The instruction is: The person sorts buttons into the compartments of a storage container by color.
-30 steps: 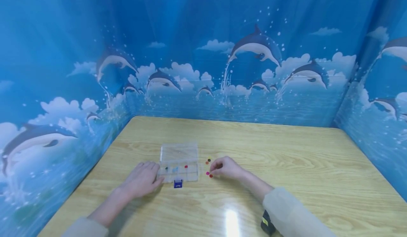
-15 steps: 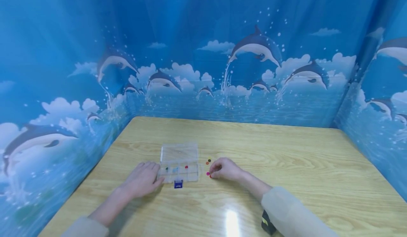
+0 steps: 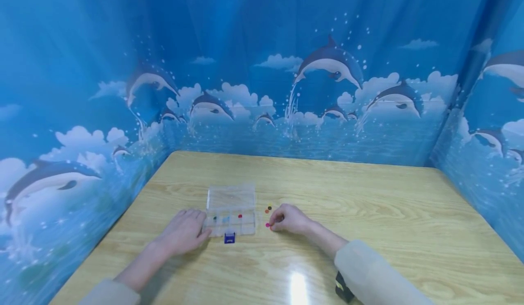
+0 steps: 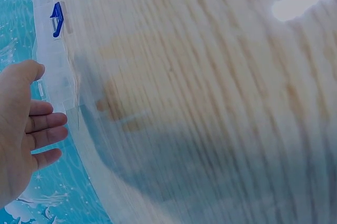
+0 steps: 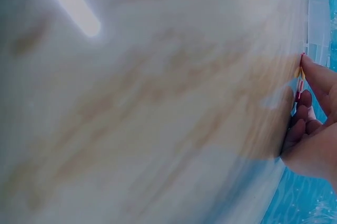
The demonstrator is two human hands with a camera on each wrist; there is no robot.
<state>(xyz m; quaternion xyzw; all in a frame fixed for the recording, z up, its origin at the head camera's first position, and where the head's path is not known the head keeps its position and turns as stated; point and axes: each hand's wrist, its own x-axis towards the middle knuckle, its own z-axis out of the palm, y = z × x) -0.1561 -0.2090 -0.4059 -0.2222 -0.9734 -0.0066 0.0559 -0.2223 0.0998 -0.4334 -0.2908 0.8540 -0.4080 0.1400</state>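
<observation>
A clear plastic compartment box (image 3: 248, 227) lies with its lid (image 3: 231, 197) raised and a blue latch (image 3: 229, 237) at its front. In separate back compartments sit a green piece (image 3: 214, 217), a light blue piece (image 3: 226, 219) and a red piece (image 3: 240, 216). My left hand (image 3: 185, 232) rests at the box's left side, its fingers loosely extended. To the right of the box, my right hand (image 3: 291, 218) pinches a small red disc (image 5: 302, 59) at the tabletop, mostly covered by the fingertips in the head view. A pink disc (image 3: 268, 225) lies beside those fingertips.
Beyond the right fingertips lie a dark disc (image 3: 269, 208) and an orange disc (image 3: 267, 211), with a bit of yellow by them. A black object (image 3: 343, 287) sits under the right sleeve. Dolphin-print curtains (image 3: 262, 127) enclose the wooden table (image 3: 348, 191).
The right fingertips have shifted slightly left and down over the red disc, which showed plainly a second ago. My left hand stays at the box.
</observation>
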